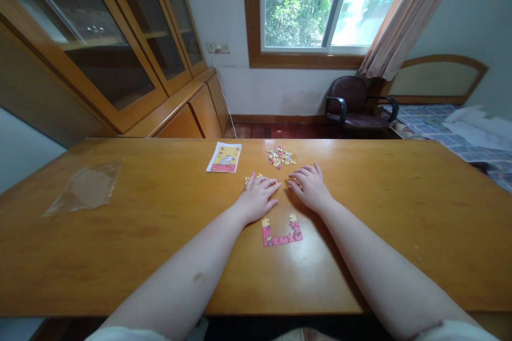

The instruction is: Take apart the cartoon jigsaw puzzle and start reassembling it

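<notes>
My left hand lies palm down on the table with its fingers stretched out, over a few loose yellow puzzle pieces that are partly hidden beneath it. To its right, my right hand rests with spread, slightly curled fingers above some small pieces, mostly covered by them. Nearer to me is a U-shaped strip of joined puzzle pieces, pink along the bottom with a yellow piece atop each side. Beyond both hands sits a pile of mixed yellow, pink and white puzzle pieces.
A picture card with a white animal on yellow and pink lies past my left hand. Farther left is a clear plastic bag on the wooden table. A glass-door cabinet, an office chair and a bed stand beyond the table.
</notes>
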{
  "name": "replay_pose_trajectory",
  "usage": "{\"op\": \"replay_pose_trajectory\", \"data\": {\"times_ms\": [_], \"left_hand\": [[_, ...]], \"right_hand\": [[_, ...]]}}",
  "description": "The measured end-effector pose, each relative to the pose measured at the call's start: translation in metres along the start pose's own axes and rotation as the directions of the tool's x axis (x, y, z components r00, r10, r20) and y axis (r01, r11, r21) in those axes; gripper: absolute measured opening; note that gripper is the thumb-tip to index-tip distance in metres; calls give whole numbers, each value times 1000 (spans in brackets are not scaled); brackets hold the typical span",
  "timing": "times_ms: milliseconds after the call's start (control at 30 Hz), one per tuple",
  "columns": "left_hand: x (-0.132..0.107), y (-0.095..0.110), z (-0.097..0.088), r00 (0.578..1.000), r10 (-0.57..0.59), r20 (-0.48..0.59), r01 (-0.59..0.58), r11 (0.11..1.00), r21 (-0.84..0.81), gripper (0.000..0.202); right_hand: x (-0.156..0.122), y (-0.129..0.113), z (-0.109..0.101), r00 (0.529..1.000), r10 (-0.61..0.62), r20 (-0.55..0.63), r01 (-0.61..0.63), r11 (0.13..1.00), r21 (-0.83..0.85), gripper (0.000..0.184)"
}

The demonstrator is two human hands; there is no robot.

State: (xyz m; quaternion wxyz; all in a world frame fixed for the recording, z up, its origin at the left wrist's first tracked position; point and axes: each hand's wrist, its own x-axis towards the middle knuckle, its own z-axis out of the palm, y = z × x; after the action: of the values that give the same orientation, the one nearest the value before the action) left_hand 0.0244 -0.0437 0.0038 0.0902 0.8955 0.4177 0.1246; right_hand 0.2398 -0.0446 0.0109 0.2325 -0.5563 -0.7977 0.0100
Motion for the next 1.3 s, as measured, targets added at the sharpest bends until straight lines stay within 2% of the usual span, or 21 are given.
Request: {"op": "replay_pose_trajectory", "data": {"times_ms": [100, 167, 200, 267, 333, 367, 433, 500, 633, 833, 1133, 1167, 1233, 1300], "left_hand": [[0, 1, 0, 1000, 10, 23, -10, 1000, -25, 42], [-2, -4, -3, 1000, 5, 15, -4, 999, -54, 33], [-3, -7, -6, 1000, -3, 8, 3, 998, -66, 27], [-5, -12, -10, 999, -37, -9, 36, 997, -75, 14], [-7, -15, -13, 997, -70, -33, 68, 995, -69, 8], [-7, -15, -14, 996, -78, -45, 75, 995, -66, 7], [-7, -15, -14, 996, -70, -53, 66, 996, -63, 9], [-7, -15, -13, 998, -50, -45, 47, 997, -63, 12], [-6, -17, -13, 998, -58, -35, 55, 996, -64, 9], [-7, -21, -14, 995, -102, -21, 100, 992, -78, 12], [-9, -21, -14, 992, -118, -41, 115, 991, -65, 17], [-9, -21, -14, 991, -123, -46, 120, 991, -61, 17], [-9, -22, -15, 990, -130, -57, 127, 990, -55, 19], [-10, -22, -16, 989, -129, -68, 126, 990, -58, 18]], "right_hand": [[2, 11, -12, 996, 69, 50, -68, 997, -37, 25], [0, 12, -22, 986, 40, 162, -40, 999, -5, 23], [-1, 10, -27, 967, -23, 253, 10, 999, 54, 22], [-4, 2, -35, 891, -164, 423, 76, 973, 219, 21], [-8, -11, -42, 821, -199, 535, 54, 960, 275, 31], [-10, -17, -44, 803, -181, 568, 30, 964, 264, 39], [-15, -29, -48, 777, -157, 609, 27, 976, 217, 52], [-18, -37, -49, 755, -130, 642, 37, 987, 156, 57], [-22, -43, -51, 744, -91, 662, 81, 996, 45, 50], [-21, -41, -51, 722, -34, 691, 67, 998, -21, 39], [-22, -41, -54, 726, -84, 683, 96, 995, 19, 42], [-21, -38, -54, 743, -88, 664, 97, 995, 23, 41], [-16, -30, -52, 810, -56, 584, 82, 996, -18, 33], [-10, -19, -47, 891, 51, 452, 15, 990, -142, 21]]}}
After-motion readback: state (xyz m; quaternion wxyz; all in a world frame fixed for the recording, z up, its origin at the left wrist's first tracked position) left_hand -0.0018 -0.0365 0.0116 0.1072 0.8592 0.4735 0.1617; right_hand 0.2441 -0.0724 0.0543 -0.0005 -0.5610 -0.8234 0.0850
